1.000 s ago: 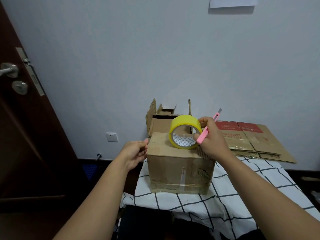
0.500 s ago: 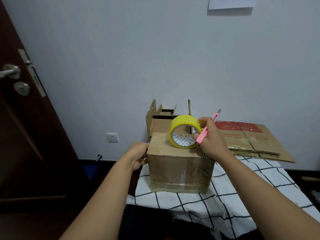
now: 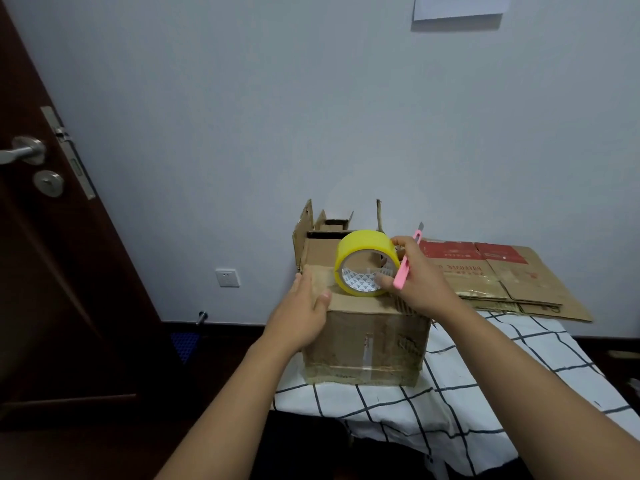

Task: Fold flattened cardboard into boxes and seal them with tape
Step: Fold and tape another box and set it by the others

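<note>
A closed brown cardboard box (image 3: 367, 344) stands on a table with a white checked cloth (image 3: 450, 389). On its top sits a yellow tape roll (image 3: 364, 247) on edge, with a strip of tape running left along the lid. My right hand (image 3: 420, 275) grips the roll and also holds a pink utility knife (image 3: 408, 261), blade pointing up. My left hand (image 3: 304, 310) lies over the box's top left corner, fingers flat on the taped lid and thumb pressed on top.
A second box (image 3: 325, 233) with raised flaps stands behind the first, against the wall. Flattened cardboard sheets (image 3: 498, 282) lie at the back right of the table. A dark door (image 3: 45, 237) with a metal handle is on the left. A wall socket (image 3: 227, 277) sits low.
My left hand has moved from the box's left side up onto its top left corner. The tape roll has shifted slightly, and a strip now lies across the lid.
</note>
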Demonstrator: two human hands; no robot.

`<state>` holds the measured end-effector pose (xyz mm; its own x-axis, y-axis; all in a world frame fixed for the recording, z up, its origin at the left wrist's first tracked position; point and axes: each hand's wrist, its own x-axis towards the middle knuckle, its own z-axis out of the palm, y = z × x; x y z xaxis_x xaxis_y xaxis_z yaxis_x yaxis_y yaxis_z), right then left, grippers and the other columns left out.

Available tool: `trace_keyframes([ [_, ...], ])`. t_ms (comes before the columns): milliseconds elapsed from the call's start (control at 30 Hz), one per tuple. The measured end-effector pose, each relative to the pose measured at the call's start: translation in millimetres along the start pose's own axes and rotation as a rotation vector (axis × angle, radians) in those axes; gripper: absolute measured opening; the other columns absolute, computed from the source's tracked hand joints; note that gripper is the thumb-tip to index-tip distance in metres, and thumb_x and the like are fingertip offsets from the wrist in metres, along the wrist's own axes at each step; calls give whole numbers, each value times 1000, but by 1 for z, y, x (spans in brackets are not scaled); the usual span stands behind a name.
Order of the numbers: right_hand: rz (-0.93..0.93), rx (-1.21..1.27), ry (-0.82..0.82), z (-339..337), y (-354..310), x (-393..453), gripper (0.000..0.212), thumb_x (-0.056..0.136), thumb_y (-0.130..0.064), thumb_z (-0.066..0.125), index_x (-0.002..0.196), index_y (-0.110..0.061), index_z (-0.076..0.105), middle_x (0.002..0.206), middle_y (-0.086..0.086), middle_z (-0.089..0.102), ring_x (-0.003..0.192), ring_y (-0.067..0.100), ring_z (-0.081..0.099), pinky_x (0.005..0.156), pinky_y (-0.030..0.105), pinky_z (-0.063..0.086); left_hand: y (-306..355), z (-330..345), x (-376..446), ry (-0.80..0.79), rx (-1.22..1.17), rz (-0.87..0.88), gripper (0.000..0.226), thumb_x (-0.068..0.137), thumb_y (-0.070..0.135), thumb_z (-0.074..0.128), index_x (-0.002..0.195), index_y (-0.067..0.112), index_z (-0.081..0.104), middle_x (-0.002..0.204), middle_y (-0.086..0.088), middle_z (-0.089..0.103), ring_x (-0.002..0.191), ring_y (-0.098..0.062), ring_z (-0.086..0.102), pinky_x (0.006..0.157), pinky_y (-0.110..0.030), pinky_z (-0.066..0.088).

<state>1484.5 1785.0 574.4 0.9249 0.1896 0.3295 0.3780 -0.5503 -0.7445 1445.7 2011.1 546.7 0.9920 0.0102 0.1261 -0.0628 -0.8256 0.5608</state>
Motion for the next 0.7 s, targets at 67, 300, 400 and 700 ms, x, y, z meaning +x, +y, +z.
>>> trace_keyframes([
  [67,10,-27,-42,-3,3,1,63,79,-39,80,129,-30,42,105,-3,62,91,15,61,76,33,50,2,-3,2,35,98,120,66,106,38,34,158,14,1,167,-4,0,153,-17,2,123,-35,9],
  [300,16,123,65,-2,7,1,46,84,-20,76,122,-27,51,99,1,63,88,20,63,76,41,53,9,-4,2,-15,221,171,60,107,38,27,158,11,10,166,-4,12,152,-15,12,120,-32,15],
  [400,-3,188,217,-3,7,-2,43,83,-3,69,113,-28,50,96,2,60,83,22,60,72,37,49,11,-4,1,-22,247,154,60,107,38,25,158,11,9,166,-4,12,152,-16,13,121,-36,16],
  [700,83,328,338,-11,18,-8,47,85,-3,70,121,-21,45,105,-9,51,84,3,53,64,12,44,11,0,9,-108,425,161,77,95,67,11,159,24,6,167,-3,-1,153,-16,-2,122,-36,-1],
])
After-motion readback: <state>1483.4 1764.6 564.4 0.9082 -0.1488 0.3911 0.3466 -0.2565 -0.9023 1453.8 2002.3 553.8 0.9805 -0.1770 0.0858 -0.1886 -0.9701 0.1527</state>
